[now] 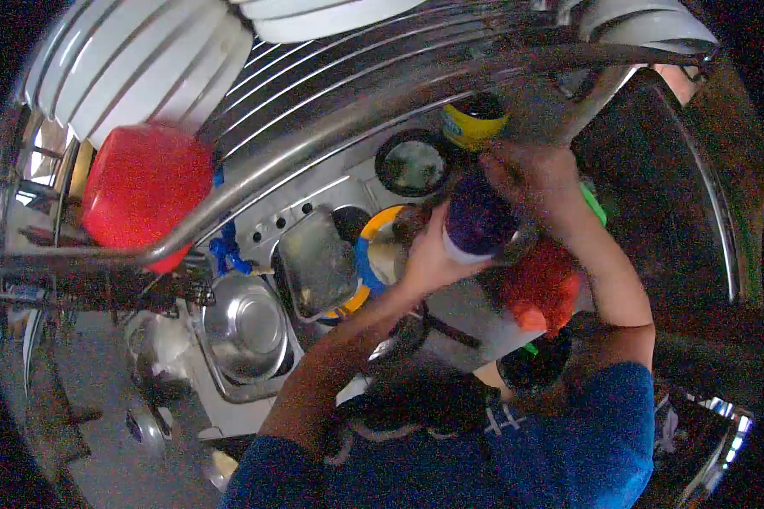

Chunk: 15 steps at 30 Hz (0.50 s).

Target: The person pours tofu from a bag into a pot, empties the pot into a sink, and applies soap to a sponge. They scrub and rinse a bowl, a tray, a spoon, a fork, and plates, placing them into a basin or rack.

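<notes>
My left hand (437, 257) is wrapped round the side of a cup-like container (481, 216), dark purple with a white band along its lower edge. The container is held above the counter beside the sink. My right hand (530, 180) is at its upper right side, smeared by motion, so its fingers and anything in them cannot be made out. Behind the hands are a yellow tub (475, 127) and a dark round dish with pale, greyish contents (412, 163). A crumpled red-orange thing (542, 288) lies below my right forearm.
Steel basins hold a metal bowl (246, 327), a rectangular metal pan (318, 263) and a yellow-and-blue rimmed dish (369, 254). A metal rack rail (272, 174) crosses overhead, with white bowls (144, 59) and a red container (148, 182). A dark pot (535, 360) stands near my body.
</notes>
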Motion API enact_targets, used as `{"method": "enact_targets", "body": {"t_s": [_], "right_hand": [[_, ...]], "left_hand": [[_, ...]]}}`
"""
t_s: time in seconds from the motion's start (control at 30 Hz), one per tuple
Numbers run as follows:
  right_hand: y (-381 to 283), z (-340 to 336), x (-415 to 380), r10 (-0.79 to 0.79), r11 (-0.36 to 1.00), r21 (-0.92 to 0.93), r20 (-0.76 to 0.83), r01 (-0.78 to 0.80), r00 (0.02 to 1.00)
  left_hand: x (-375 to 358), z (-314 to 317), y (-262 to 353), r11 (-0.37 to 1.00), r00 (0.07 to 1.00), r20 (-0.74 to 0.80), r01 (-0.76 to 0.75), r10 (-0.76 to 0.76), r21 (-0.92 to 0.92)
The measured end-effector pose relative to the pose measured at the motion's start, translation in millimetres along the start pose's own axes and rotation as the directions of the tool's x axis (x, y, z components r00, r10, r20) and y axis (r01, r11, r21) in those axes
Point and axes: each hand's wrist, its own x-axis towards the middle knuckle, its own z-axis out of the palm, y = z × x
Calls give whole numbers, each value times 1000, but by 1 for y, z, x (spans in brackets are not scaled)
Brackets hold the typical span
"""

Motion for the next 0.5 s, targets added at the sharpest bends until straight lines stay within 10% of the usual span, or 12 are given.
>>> {"method": "enact_targets", "body": {"t_s": [0.17,0.2,0.4,0.5], "right_hand": [[-24,25,-16,-422,860,360,108,360,900],[-36,20,-19,-455,823,453,168,342,874],[-53,29,-9,-629,579,684,29,444,777],[-66,9,6,-487,826,514,443,232,753]], "left_hand": [[-78,-40,-2,921,924,364,241,-121,-305],[-90,-46,-3,739,881,471,352,-54,-574],[-125,-65,-52,835,918,393,251,-46,-489],[-118,-78,-39,993,967,240,-69,91,-98]]}}
